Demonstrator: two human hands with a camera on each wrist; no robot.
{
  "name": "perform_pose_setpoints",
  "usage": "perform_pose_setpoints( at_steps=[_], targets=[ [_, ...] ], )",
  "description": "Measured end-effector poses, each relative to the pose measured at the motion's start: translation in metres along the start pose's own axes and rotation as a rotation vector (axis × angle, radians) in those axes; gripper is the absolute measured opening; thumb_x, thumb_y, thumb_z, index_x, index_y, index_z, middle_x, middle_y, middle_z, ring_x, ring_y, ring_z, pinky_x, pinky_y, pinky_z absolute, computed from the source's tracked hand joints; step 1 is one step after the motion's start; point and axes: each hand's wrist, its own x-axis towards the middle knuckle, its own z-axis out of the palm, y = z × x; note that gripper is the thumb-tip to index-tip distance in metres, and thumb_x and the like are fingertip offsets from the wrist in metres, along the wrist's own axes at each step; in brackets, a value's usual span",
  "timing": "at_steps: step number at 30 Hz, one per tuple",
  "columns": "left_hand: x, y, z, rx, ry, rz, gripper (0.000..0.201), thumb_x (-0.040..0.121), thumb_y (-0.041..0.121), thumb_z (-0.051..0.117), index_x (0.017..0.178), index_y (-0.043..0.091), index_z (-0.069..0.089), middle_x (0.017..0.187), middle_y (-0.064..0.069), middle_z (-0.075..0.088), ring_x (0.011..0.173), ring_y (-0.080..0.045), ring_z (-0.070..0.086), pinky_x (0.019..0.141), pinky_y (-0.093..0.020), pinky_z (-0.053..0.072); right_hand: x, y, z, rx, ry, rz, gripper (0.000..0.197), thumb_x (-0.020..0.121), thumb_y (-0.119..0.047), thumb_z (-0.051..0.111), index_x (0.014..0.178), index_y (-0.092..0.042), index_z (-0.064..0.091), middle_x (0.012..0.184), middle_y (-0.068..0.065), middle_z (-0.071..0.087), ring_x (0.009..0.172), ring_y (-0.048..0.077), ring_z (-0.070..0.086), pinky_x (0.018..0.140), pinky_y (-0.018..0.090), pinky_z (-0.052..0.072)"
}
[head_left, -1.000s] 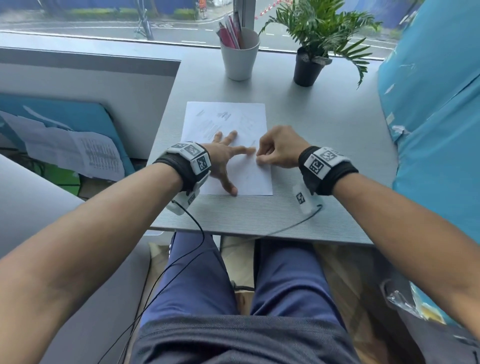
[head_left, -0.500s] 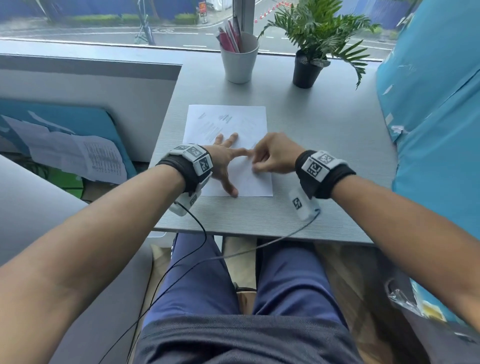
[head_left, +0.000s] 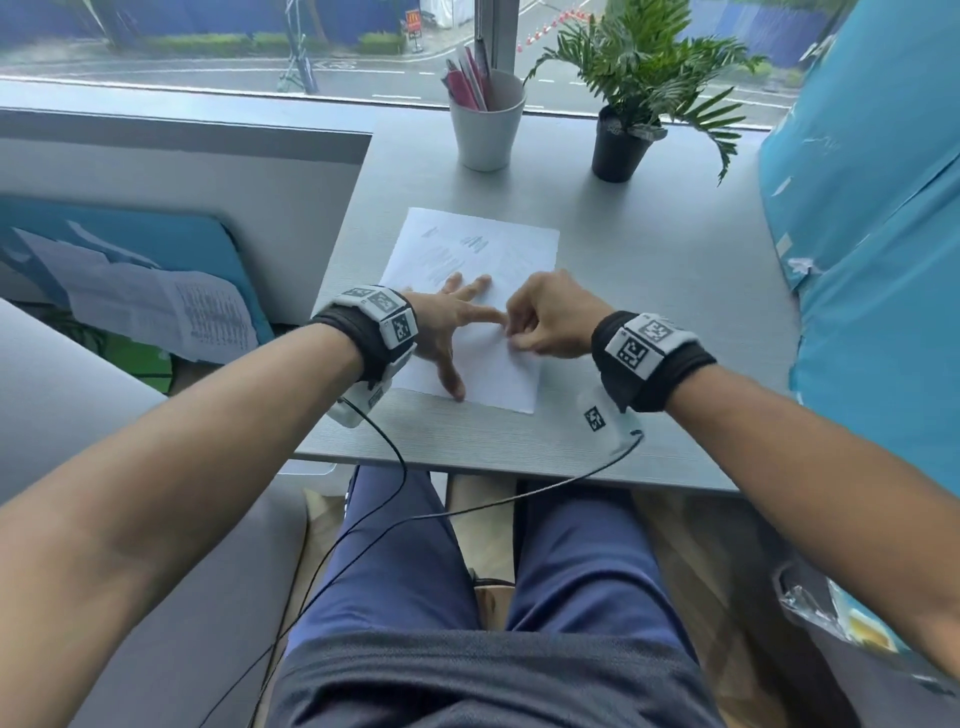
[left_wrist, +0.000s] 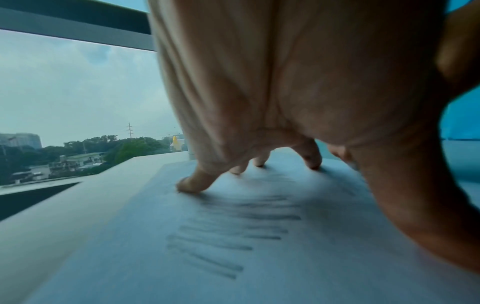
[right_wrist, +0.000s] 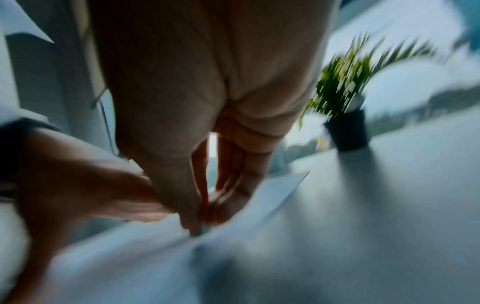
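On the desk (head_left: 654, 270), paper (head_left: 501, 247) under spread left fingers (head_left: 480, 313), curled right fingers (head_left: 521, 323) touching it, grip unclear

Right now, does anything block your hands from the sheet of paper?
Nothing visible. The left hand presses spread fingertips on the sheet of paper; the right hand meets it with curled fingers beside the left forefinger. Cup and plant stand behind.

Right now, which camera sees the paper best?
The head view: it shows nearly the whole paper lying on the table. The left wrist view shows only a blurry printed patch under the fingers. The right wrist view shows just a smeared strip.
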Motion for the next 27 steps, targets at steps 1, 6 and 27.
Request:
perform_pose_setpoints(
  at_steps=[1,6,27],
  targets=[
    [-0.004,-0.004,-0.001,0.009,0.004,0.024,0.124,0.054,0.05,0.092,0.148,0.06,0.011,0.161,0.01,-0.026,0.149,-0.022,-0.022,0.11,-0.075,0.004,0.001,0.006,-0.006,-0.015,0.059,0.034,0.005,0.072,-0.008,0.072,0.072,-0.012,0.075,0.067,-0.001,0.068,0.065,0.015,0.066,0.063,0.026,0.057],
    [-0.022,-0.024,0.0,0.054,0.164,0.005,0.114,0.066,0.032,0.09,0.153,0.048,0.018,0.165,0.004,-0.011,0.152,-0.02,-0.009,0.112,-0.072,0.0,-0.021,0.004,-0.003,-0.027,-0.05,0.057,0.006,0.07,-0.01,0.072,0.066,-0.013,0.073,0.067,0.001,0.071,0.066,0.015,0.069,0.059,0.029,0.059],
    [-0.007,-0.006,0.018,0.047,0.145,-0.066,0.153,0.041,0.078,0.081,0.157,0.033,-0.008,0.162,-0.001,-0.024,0.149,-0.025,-0.022,0.115,-0.066,-0.009,0.02,-0.016,0.02,0.111,0.191,0.066,0.001,0.076,-0.009,0.075,0.076,-0.009,0.076,0.071,0.0,0.07,0.063,0.009,0.065,0.06,0.018,0.054]
  ],
)
